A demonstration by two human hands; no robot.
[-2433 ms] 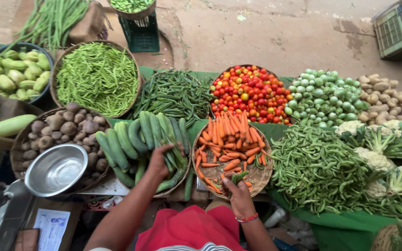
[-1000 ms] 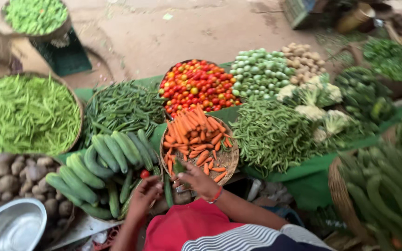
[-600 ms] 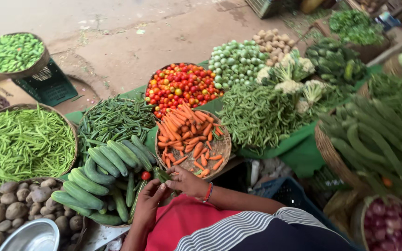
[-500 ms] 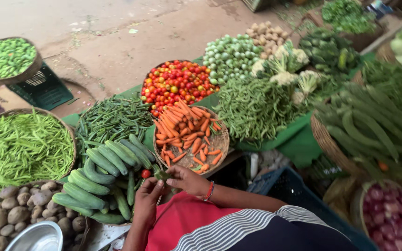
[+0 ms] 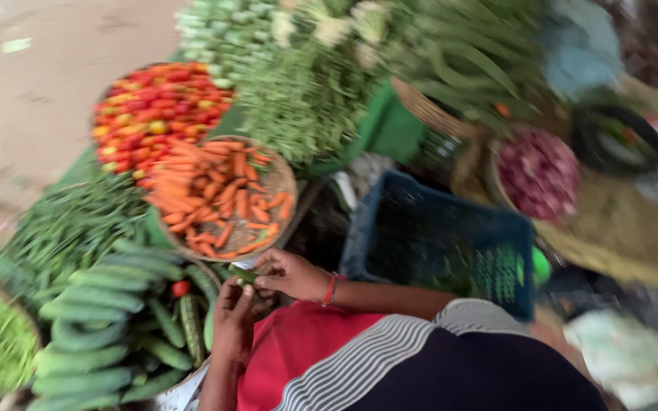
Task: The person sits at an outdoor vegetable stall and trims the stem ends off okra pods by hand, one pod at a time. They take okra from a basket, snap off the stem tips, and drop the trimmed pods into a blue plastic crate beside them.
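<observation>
Ground-level market stall, blurred: round woven basket of orange carrots (image 5: 226,199), long green cucumbers (image 5: 97,320), blue plastic crate (image 5: 443,243). Sorting looks mid-way; one small green vegetable piece (image 5: 243,275) sits pinched between both hands. Left hand (image 5: 234,320) reaches up, right hand (image 5: 287,272) curls over it, fingertips meeting.

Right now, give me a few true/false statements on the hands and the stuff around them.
1. Both hands, left hand and right hand, meet on a small green vegetable. True.
2. The carrots lie in a blue crate. False: they lie in a round woven basket; the blue crate stands to its right.
3. The right wrist wears a red band. True.
4. The tomatoes sit nearer the person than the carrots. False: they lie beyond the carrots.
5. Cucumbers lie beside the left hand. True.
</observation>
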